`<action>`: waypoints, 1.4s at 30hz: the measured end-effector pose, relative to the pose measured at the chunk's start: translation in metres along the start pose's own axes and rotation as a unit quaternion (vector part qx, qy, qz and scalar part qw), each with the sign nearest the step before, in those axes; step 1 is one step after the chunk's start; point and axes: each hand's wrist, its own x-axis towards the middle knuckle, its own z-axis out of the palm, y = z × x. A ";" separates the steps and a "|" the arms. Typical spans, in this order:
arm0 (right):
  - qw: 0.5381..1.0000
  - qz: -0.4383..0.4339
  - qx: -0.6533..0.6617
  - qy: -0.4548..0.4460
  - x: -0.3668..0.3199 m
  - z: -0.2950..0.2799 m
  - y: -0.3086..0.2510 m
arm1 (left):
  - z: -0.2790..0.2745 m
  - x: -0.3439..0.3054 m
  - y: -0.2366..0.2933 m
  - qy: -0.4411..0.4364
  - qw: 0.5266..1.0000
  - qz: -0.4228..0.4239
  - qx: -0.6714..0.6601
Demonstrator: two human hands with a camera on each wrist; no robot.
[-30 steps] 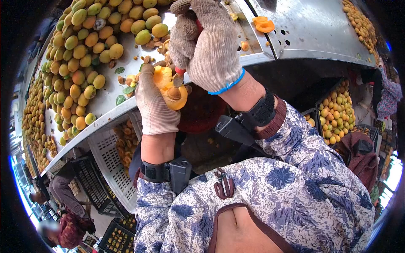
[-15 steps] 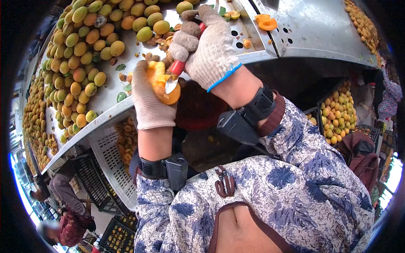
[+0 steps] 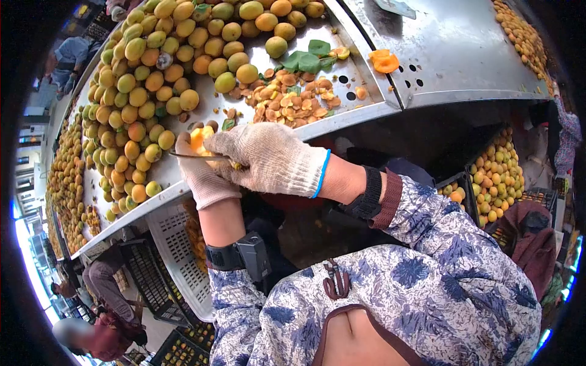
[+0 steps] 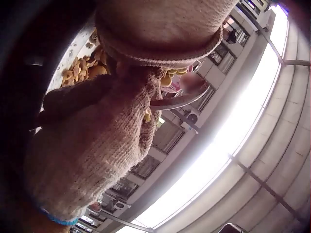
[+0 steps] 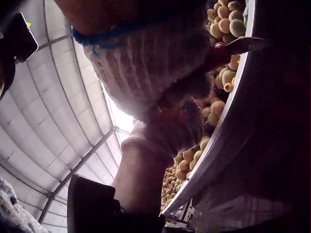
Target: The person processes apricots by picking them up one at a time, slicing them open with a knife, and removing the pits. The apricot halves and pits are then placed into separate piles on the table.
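Note:
In the head view my gloved left hand (image 3: pixel 204 177) holds cut orange apricot flesh (image 3: pixel 198 141) over the table's front edge. My gloved right hand (image 3: pixel 268 155) comes across from the right and overlaps the left hand's fingers. It grips a knife, whose thin blade (image 3: pixel 190 157) points left across the apricot. The right wrist view shows the red knife handle (image 5: pixel 217 57) emerging from the right fist, blade outward. A curved blade (image 4: pixel 181 101) also juts out beyond the gloves in the left wrist view. Both hands' fingertips are largely hidden in the head view.
Whole apricots (image 3: pixel 137 116) cover the left of the metal table (image 3: pixel 342 122). Apricot stones (image 3: pixel 290 100) and green leaves (image 3: pixel 308 60) lie beyond my hands. Apricot halves (image 3: pixel 384 61) sit at right. Below stand a white basket (image 3: pixel 177 250) and a black crate of apricots (image 3: pixel 494 177).
The right hand has moved down and left, bringing the knife from pointing down to lying across the left hand's apricot. The head view has shifted, uncovering the stones and leaves.

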 end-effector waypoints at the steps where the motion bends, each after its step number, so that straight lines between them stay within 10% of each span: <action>1: 1.000 -0.012 -0.002 0.004 0.000 0.000 0.002 | -0.002 0.003 0.000 -0.004 1.000 0.001 0.002; 10: 0.991 -0.041 0.068 0.109 -0.004 -0.017 0.004 | 0.000 -0.010 0.021 -0.018 0.995 0.074 0.067; 14: 0.983 0.141 -0.115 0.001 0.002 -0.049 0.023 | -0.019 -0.031 0.071 0.048 0.949 0.215 0.223; 15: 0.977 0.164 -0.132 -0.028 0.002 -0.054 0.031 | -0.049 -0.025 0.092 0.028 0.896 0.237 0.375; 16: 0.969 0.188 -0.149 -0.057 0.003 -0.058 0.039 | -0.098 -0.004 0.118 -0.071 0.661 0.358 0.656; 17: 0.965 0.194 -0.158 -0.072 0.005 -0.063 0.045 | -0.115 -0.012 0.137 -0.100 0.304 0.331 0.888; 18: 0.966 0.197 -0.154 -0.068 0.007 -0.066 0.050 | -0.111 -0.027 0.138 -0.102 0.299 0.332 0.889; 20: 0.978 0.190 -0.075 0.042 0.009 -0.070 0.058 | -0.102 -0.055 0.138 0.062 0.327 -0.019 0.943; 21: 0.976 0.192 -0.011 0.101 0.010 -0.070 0.061 | -0.110 -0.056 0.139 0.062 0.322 -0.017 0.944; 23: 0.970 0.164 0.033 0.179 0.012 -0.069 0.069 | -0.128 -0.049 0.140 0.051 0.385 0.243 0.889; 27: 0.953 0.171 0.065 0.242 0.006 -0.083 0.057 | -0.055 -0.007 0.116 -0.155 0.497 0.406 0.751; 32: 0.921 0.191 0.050 0.334 0.007 -0.089 0.072 | 0.050 0.055 0.049 -0.175 0.332 0.524 0.765; 39: 0.908 0.265 0.134 0.295 0.003 -0.101 0.079 | 0.096 0.082 -0.005 -0.230 0.129 0.385 0.885; 42: 0.909 0.240 0.168 0.298 0.005 -0.094 0.080 | 0.088 0.090 -0.008 -0.234 0.163 0.423 0.860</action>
